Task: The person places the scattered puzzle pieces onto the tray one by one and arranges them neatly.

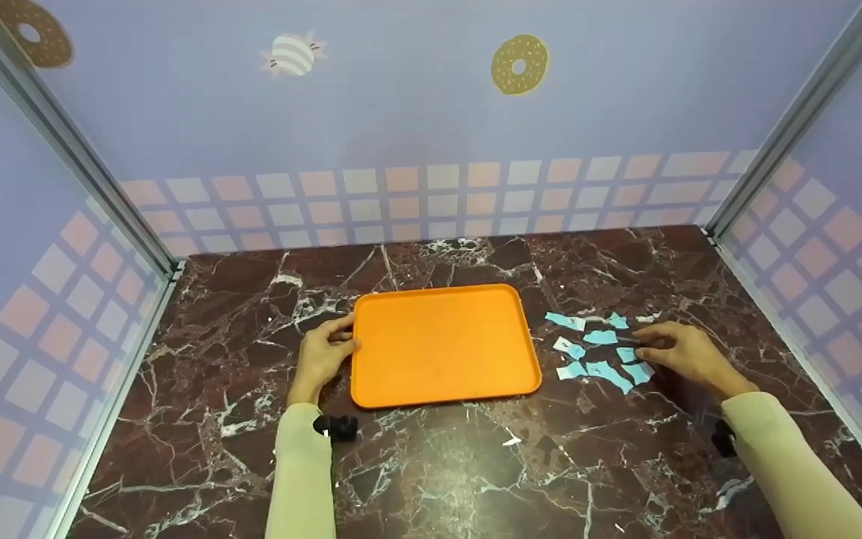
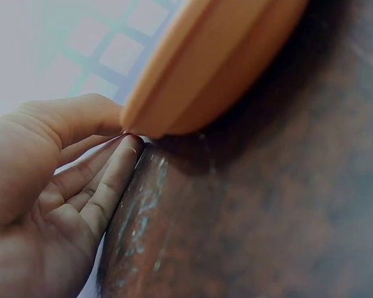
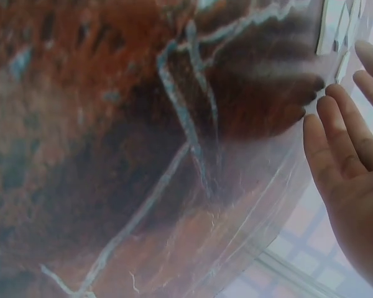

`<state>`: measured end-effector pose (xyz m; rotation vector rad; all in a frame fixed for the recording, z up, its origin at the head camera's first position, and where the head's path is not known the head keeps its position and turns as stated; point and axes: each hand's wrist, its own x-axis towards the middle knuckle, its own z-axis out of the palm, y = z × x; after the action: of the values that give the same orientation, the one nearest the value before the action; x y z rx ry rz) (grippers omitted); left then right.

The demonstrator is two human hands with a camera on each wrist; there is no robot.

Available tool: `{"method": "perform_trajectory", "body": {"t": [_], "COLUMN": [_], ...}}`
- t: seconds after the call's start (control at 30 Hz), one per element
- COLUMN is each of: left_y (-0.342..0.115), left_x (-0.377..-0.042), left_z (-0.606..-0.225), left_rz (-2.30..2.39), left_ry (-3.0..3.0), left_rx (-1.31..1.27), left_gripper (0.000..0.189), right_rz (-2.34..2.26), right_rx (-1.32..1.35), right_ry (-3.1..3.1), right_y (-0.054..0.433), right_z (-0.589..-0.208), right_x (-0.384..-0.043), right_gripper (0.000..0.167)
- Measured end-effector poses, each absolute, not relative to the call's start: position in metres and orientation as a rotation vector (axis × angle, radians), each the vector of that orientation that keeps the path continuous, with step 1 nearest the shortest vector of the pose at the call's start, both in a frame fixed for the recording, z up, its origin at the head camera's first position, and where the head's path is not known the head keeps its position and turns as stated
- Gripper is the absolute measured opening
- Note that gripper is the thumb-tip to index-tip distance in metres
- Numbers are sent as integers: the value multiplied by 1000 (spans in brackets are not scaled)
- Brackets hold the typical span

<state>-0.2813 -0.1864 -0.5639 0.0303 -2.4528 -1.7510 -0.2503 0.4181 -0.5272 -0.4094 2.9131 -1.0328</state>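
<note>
An orange tray (image 1: 442,344) lies flat on the dark marbled table. At its left edge my left hand (image 1: 322,355) pinches the rim, thumb on top and fingers low beside the edge; the left wrist view shows the thumb tip against the tray's side (image 2: 205,68). Several torn pieces of light blue and white paper (image 1: 600,337) lie in a loose cluster right of the tray. My right hand (image 1: 689,355) hovers low at the cluster's right side, its fingertips beside a small blue piece (image 1: 626,354). Its fingers (image 3: 342,130) are extended and spread, with nothing between them.
A small white scrap (image 1: 512,439) lies on the table (image 1: 431,486) in front of the tray. Purple walls (image 1: 416,112) with pink and white checks enclose the table at the back and both sides, with metal posts (image 1: 790,120) at the corners.
</note>
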Motion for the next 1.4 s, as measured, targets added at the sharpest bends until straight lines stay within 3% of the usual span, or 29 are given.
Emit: {"method": "perform_trajectory", "body": {"t": [0.6,1.4], "left_y": [-186,-185], "left_x": [-280,-279], "left_z": [-562,-563], "left_rz": [-1757,-1778], "left_ry": [-2457,-2446], "left_rx": [32,41], "left_gripper": [48,46], "right_rz": [-910,-888], "right_rx": [-471,-519], "right_ry": [3003,3070], "right_y": [407,408], "right_z": [-537,-546], "right_x": [-254,-257], "right_gripper": [18,17]}}
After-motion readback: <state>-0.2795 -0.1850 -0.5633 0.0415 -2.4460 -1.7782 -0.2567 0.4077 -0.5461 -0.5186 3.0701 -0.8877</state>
